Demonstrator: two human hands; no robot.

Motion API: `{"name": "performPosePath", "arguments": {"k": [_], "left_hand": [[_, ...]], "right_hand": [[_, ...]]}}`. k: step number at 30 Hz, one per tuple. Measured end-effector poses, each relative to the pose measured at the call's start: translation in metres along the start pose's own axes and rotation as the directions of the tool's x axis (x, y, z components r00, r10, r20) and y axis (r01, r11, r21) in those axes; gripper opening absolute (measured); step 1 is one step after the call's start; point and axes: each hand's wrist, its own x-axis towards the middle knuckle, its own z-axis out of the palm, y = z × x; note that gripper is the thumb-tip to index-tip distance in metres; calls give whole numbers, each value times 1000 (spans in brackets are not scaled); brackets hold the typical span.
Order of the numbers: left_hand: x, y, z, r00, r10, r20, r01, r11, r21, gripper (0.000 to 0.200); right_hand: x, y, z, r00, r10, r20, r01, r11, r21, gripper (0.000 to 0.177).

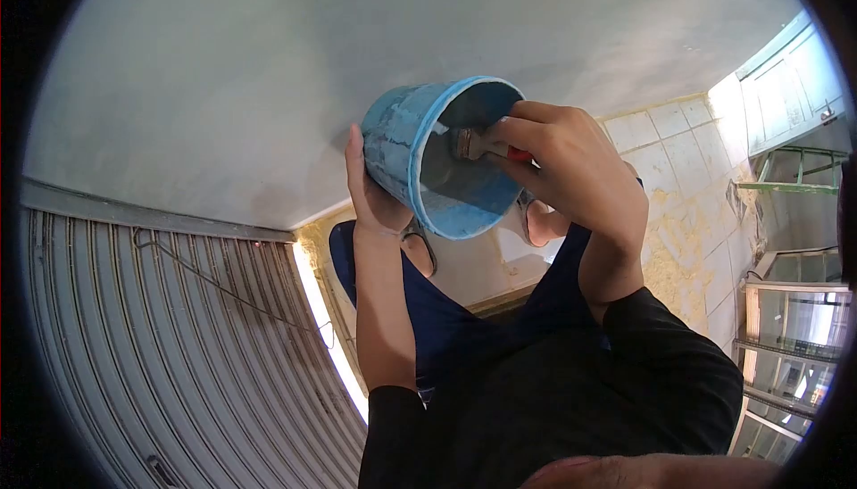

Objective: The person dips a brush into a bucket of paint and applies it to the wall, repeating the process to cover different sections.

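Observation:
My left hand [377, 193] is wrapped round the underside and side of a blue bucket [399, 136], whose outside is smeared with pale paint. The bucket is tipped so its mouth faces my right side. My right hand [571, 154] grips a paintbrush [470, 144] with a red part showing between the fingers. The brush head is inside the bucket, near its inner wall. Greyish residue coats the inside.
A pale wall [268, 61] rises in front. On the left is a corrugated metal shutter [161, 337]. Tiled floor [665, 159] with yellowish stains runs right, towards a green metal frame [790, 186], a light blue door [790, 87] and glazed frames [794, 328].

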Motion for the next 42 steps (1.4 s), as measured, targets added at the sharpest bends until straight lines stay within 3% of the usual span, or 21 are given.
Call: {"name": "performPosePath", "arguments": {"k": [8, 11, 14, 16, 19, 31, 37, 42], "left_hand": [[1, 1, -5, 999, 34, 15, -34, 999, -31, 56], [0, -1, 3, 998, 52, -43, -51, 999, 15, 56], [0, 0, 2, 999, 10, -45, -10, 1000, 6, 57], [1, 0, -1, 998, 19, -57, -19, 1000, 4, 57], [4, -2, -3, 998, 28, -53, -28, 1000, -6, 56], [1, -3, 5, 997, 45, -66, -47, 998, -36, 55], [2, -3, 8, 992, 34, -123, -34, 999, 3, 57], [4, -4, 4, 991, 51, -123, -50, 999, 10, 63]], "right_hand": [[4, -5, -6, 987, 14, -161, 7, 991, 133, 15], [5, -7, -4, 965, 29, -260, 14, 986, 163, 16], [8, -10, -2, 958, 113, -263, -55, 974, 218, 18], [12, -11, 4, 922, 171, -348, -64, 953, 298, 21], [12, -8, 5, 936, 209, -283, -129, 952, 278, 23], [19, -3, 30, 972, 123, -199, -94, 985, 147, 27], [20, 1, 25, 991, 83, -102, -58, 972, 228, 23], [21, 7, 29, 985, 50, -168, -6, 967, 254, 20]]}}
